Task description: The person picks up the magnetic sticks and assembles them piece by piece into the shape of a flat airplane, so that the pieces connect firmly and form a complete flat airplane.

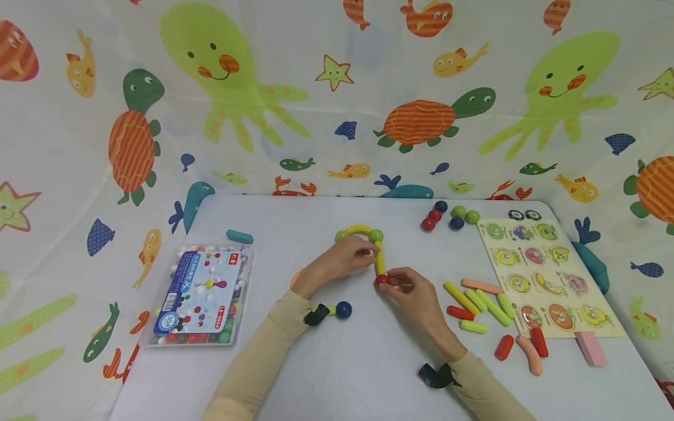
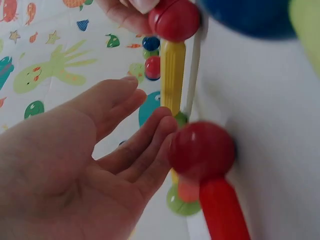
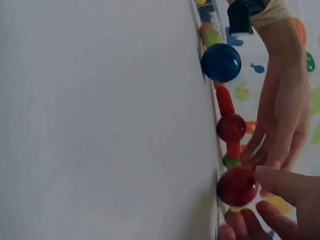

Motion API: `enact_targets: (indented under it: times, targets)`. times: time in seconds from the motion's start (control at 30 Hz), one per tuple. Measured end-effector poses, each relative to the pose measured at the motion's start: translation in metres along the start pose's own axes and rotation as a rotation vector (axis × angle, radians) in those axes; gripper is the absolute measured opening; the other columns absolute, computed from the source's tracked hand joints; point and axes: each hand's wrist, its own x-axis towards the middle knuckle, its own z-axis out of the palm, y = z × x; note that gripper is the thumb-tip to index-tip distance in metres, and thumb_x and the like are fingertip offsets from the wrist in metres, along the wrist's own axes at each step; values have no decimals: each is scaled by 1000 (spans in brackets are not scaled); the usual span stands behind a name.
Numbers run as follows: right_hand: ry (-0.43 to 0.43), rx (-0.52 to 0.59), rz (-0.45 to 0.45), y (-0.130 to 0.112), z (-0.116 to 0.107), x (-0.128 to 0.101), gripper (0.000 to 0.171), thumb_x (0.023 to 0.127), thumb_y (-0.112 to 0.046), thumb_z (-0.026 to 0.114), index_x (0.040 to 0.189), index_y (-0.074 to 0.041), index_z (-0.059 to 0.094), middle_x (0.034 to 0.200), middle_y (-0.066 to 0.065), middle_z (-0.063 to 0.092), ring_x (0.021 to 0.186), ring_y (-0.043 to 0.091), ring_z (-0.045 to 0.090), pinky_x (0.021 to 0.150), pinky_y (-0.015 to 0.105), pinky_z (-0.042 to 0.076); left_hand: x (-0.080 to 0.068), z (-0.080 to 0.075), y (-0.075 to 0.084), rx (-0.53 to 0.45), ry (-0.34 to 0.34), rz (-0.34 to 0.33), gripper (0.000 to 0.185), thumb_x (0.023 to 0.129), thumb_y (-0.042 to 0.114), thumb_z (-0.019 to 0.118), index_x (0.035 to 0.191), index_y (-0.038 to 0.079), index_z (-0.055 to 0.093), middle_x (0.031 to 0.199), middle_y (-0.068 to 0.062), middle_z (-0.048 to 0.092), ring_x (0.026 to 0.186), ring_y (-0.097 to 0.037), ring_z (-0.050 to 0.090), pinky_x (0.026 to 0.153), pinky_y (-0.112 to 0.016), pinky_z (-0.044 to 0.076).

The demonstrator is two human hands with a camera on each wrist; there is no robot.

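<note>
My right hand (image 1: 418,298) pinches a red ball (image 1: 382,280) at the near end of a straight yellow rod (image 1: 380,259). The rod's far end meets a green ball (image 1: 376,235), and a curved yellow rod (image 1: 360,229) links that to another green ball (image 1: 341,235). Beside the straight rod is my left hand (image 1: 342,259); in the left wrist view its fingers are loosely extended, thumb apart, fingertips close to the rod. Another red ball (image 2: 202,150) on a red rod (image 2: 225,215) lies by that hand, hidden under the left arm in the head view. A blue ball (image 1: 344,310) sits nearby.
Left stands a clear box (image 1: 200,295) of balls, with a teal block (image 1: 239,237) behind it. On the right are loose rods (image 1: 492,305), a pink block (image 1: 591,348) and a picture board (image 1: 547,275). Several loose balls (image 1: 457,223) lie at the back.
</note>
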Motion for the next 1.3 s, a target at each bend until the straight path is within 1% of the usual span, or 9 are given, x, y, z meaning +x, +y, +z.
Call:
enact_targets:
  times: [0.1,0.2,0.3,0.5,0.67,0.8,0.9,1.1,1.3]
  targets:
    - [12,16,-23,2,-10,-3,38,89,-34,79,121,-16,68,111,-1,72,103,16,68,89,22,57,-10,-7,-3,-19,47,-28,35,99,22,67,133,14,67,115,0,68,100,-16,60,91,-32,55]
    - [40,44,-76,8,-24,-6,38,91,-34,77,123,-15,68,116,2,71,104,15,67,88,15,53,-20,-12,-8,-17,96,-30,35,98,21,69,132,12,67,115,-1,69,104,-18,60,97,-36,54]
    - [75,44,-125,14,-42,-9,37,93,-32,75,125,-15,67,120,4,70,106,15,66,90,13,51,-29,-15,-14,-19,127,-46,35,97,20,71,130,11,68,113,-2,68,105,-20,61,98,-38,54]
    - [97,-34,-134,27,-79,-22,38,95,-31,72,130,-17,65,123,0,69,109,8,65,94,9,47,-42,-16,-24,-42,135,-90,37,95,24,73,128,10,69,112,-3,66,109,-23,60,99,-38,53]
    - [63,-129,-99,37,-100,-37,35,95,-32,72,127,-18,67,123,0,70,107,10,65,90,10,50,-50,-16,-30,-56,123,-81,38,93,24,76,128,11,69,112,-4,66,109,-23,60,99,-38,53]
    - [40,-207,-72,47,-107,-49,33,92,-33,76,121,-19,70,115,0,73,94,8,64,77,14,53,-53,-14,-32,-47,127,-50,37,91,21,78,125,11,70,110,-4,67,106,-20,61,98,-37,54]
    - [29,-258,-56,52,-110,-57,33,88,-30,81,118,-20,72,107,-2,74,87,8,62,69,18,51,-54,-13,-33,-50,129,-37,37,90,20,79,124,11,71,110,-4,67,105,-20,61,98,-38,54]
    - [8,-373,-48,59,-113,-63,33,84,-18,84,116,-21,73,105,-2,73,91,15,61,73,19,53,-58,-11,-33,-49,116,-44,36,90,19,79,124,12,71,110,-3,68,104,-20,61,96,-37,54]
    - [2,-403,-67,62,-113,-62,36,84,-12,83,118,-18,72,110,2,72,95,19,63,74,20,54,-58,-9,-34,-29,128,-37,36,89,18,80,123,12,72,109,-3,68,102,-20,60,94,-37,54]
